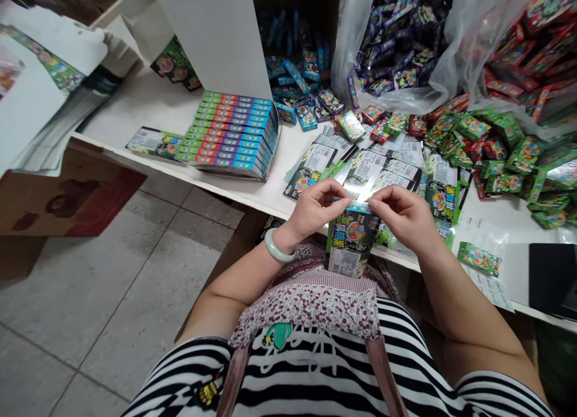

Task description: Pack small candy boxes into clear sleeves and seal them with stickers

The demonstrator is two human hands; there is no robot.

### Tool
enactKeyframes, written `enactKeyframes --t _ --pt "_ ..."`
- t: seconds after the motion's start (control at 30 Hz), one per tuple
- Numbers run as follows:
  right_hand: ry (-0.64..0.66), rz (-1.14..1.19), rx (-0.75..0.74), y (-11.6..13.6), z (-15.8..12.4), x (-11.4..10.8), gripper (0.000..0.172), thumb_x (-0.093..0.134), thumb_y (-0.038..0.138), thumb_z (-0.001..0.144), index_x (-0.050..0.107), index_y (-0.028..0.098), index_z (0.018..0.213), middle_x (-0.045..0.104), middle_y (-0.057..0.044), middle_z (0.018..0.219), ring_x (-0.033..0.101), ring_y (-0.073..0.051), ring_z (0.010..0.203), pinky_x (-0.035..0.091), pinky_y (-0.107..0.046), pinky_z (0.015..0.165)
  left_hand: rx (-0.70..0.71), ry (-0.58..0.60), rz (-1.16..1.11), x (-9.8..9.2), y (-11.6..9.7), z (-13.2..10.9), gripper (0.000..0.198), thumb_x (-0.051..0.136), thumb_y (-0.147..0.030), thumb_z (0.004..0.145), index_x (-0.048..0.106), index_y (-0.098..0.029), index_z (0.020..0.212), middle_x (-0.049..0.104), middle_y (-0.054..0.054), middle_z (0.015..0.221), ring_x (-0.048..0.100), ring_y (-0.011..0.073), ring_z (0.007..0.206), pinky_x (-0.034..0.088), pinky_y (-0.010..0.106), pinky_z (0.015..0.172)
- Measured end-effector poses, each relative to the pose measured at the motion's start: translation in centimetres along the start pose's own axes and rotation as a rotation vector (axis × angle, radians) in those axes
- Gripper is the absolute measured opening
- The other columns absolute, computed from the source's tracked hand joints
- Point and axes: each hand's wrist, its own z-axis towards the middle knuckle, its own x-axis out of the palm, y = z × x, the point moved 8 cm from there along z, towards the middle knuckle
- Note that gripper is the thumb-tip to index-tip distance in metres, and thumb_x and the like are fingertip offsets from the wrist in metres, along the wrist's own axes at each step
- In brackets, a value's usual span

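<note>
A black printed packet (354, 240) with a round colourful picture and a pale label hangs at the table's front edge, over the apron. My left hand (318, 208) pinches its top left corner between thumb and forefinger, with a pale green bangle on the wrist. At the top right corner my right hand (403, 216) pinches in the same way. A blue strip shows along the packet's top between the two pinches. Just beyond my hands, several flat black-and-green packets (367, 164) with white labels lie overlapping on the white table (252, 194).
Stacked rows of small coloured boxes (229, 131) stand left of the hands. Clear bags hold purple boxes (401, 38) and red boxes (518, 62) at the back. Loose green boxes (505, 158) are heaped right. A cardboard carton (67, 191) is at far left.
</note>
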Motion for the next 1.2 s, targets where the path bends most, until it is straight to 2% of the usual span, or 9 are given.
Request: enactKeyframes --t 0.27,0.47,0.63,0.8,0.9,0.97,1.07,1.1,1.2 --pt "0.014 -0.219 -0.173 2.0 0.0 0.1 0.019 0.066 0.037 0.090 0.066 0.024 0.076 0.069 -0.001 0.072 0.059 -0.015 0.062 0.045 -0.029 0.055 0.053 0.123 -0.049 -0.1 0.1 -0.1 0.028 0.072 -0.044 0.088 0.062 -0.020 0.078 0.065 0.002 0.081 0.061 0.0139 0.077 0.050 0.029 0.071" --pt "0.125 -0.236 -0.311 2.7 -1.5 0.4 0.008 0.067 0.033 0.092 0.069 0.027 0.087 0.072 -0.005 0.095 0.067 -0.020 0.087 0.054 -0.035 0.070 0.057 0.225 -0.059 -0.3 0.9 -0.9 0.027 0.069 -0.048 0.092 0.069 -0.022 0.084 0.070 0.005 0.092 0.067 0.0168 0.089 0.054 0.034 0.082" --pt "0.004 -0.177 -0.330 1.0 -2.1 0.4 0.003 0.066 0.024 0.090 0.066 0.026 0.092 0.070 -0.006 0.097 0.066 -0.021 0.093 0.055 -0.037 0.074 0.026 0.125 -0.003 -0.6 2.2 -1.5 0.023 0.076 -0.041 0.086 0.069 -0.022 0.098 0.070 0.005 0.096 0.066 0.0158 0.088 0.054 0.030 0.079" --pt "-0.149 -0.021 -0.283 -0.6 -2.9 0.8 0.010 0.059 0.026 0.094 0.065 0.025 0.102 0.070 -0.007 0.105 0.065 -0.021 0.103 0.055 -0.038 0.084 0.130 0.112 0.061 0.1 1.0 -1.3 0.008 0.072 -0.025 0.088 0.072 -0.023 0.096 0.072 0.003 0.092 0.068 0.0150 0.089 0.055 0.028 0.081" --pt "-0.127 -0.032 -0.192 -1.7 -2.9 1.1 0.015 0.054 0.027 0.097 0.066 0.026 0.106 0.070 -0.007 0.112 0.063 -0.020 0.111 0.055 -0.038 0.091 0.124 0.083 0.149 0.1 1.6 -0.8 0.009 0.072 -0.021 0.085 0.073 -0.025 0.093 0.072 0.001 0.089 0.068 0.0156 0.086 0.056 0.029 0.077" --pt "-0.016 -0.066 -0.182 -2.3 -2.8 0.6 0.019 0.054 0.028 0.098 0.067 0.029 0.112 0.068 -0.005 0.123 0.060 -0.019 0.120 0.052 -0.038 0.100 0.088 0.045 0.190 -0.3 2.6 -0.5 0.009 0.073 -0.022 0.084 0.074 -0.026 0.092 0.073 0.000 0.090 0.068 0.0167 0.087 0.056 0.031 0.078" --pt "0.078 -0.134 -0.190 -4.3 -3.1 -3.6 0.029 0.065 0.031 0.093 0.066 0.032 0.123 0.063 -0.003 0.137 0.055 -0.019 0.131 0.044 -0.040 0.113 0.045 -0.045 0.213 -1.7 3.9 -0.2 0.013 0.077 -0.023 0.080 0.075 -0.029 0.090 0.074 -0.002 0.090 0.068 0.0173 0.087 0.056 0.031 0.077" --pt "0.013 -0.177 -0.145 -5.7 -3.3 -6.5 0.032 0.067 0.032 0.092 0.066 0.031 0.124 0.063 -0.003 0.138 0.055 -0.019 0.131 0.044 -0.041 0.113 0.038 -0.068 0.217 -2.1 4.2 -0.1 0.014 0.078 -0.023 0.078 0.075 -0.030 0.089 0.074 -0.003 0.090 0.068 0.0174 0.086 0.056 0.031 0.075" --pt "-0.421 -0.446 0.205 -11.8 -4.9 -17.8 0.020 0.058 0.021 0.094 0.074 0.023 0.105 0.072 -0.007 0.112 0.065 -0.022 0.107 0.050 -0.042 0.100 0.029 -0.097 0.232 -2.8 4.5 0.0 0.014 0.080 -0.024 0.075 0.075 -0.032 0.086 0.075 -0.004 0.088 0.068 0.0184 0.084 0.056 0.032 0.073"
